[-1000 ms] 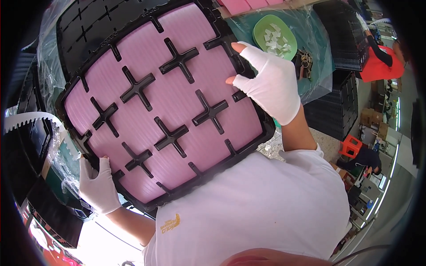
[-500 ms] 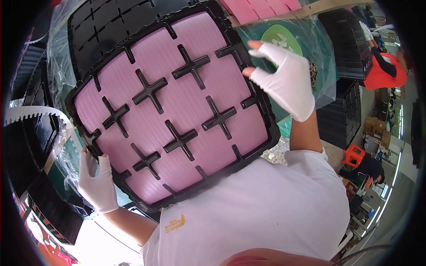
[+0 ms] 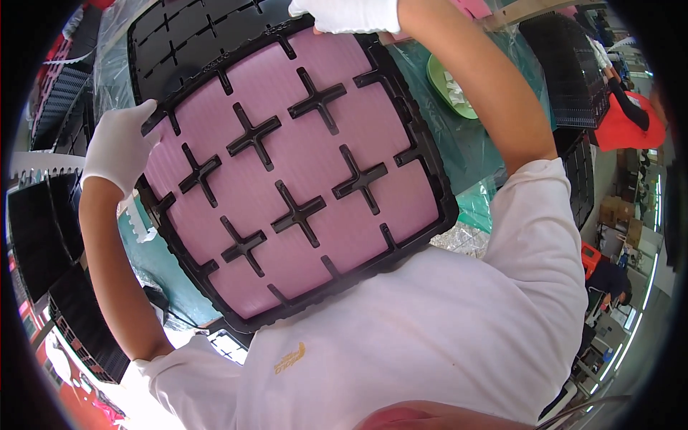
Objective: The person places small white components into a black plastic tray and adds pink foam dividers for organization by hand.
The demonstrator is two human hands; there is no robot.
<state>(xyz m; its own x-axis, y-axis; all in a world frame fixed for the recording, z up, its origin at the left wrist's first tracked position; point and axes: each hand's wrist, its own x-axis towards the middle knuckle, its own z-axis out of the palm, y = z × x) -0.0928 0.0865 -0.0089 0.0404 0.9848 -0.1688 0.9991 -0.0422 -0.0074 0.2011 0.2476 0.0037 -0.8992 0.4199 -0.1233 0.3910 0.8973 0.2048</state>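
A black plastic tray (image 3: 448, 208) with raised cross-shaped dividers lies tilted in front of me. Pink foam sheet (image 3: 215, 247) fills its compartments. Both my hands wear white gloves with bare fingertips on some fingers. At the far left corner of the tray, my left hand (image 3: 120, 147) is closed on the rim, thumb on the inner side. My right hand (image 3: 351, 14) reaches across to the far rim and pinches it, partly cut off by the upper edge of the picture. Beyond this rim another black tray (image 3: 193, 46) shows.
A green bowl (image 3: 437, 75) holding small white pieces stands to the right on a plastic-covered green table (image 3: 466, 154). Stacks of black trays (image 3: 562, 68) rise at the right, with more dark trays (image 3: 43, 244) at the left. A person in red (image 3: 631, 122) is farther right.
My left hand has moved from the near left side up to the far left corner. My right hand has gone from beside the tray to its far rim. The tray has shifted slightly.
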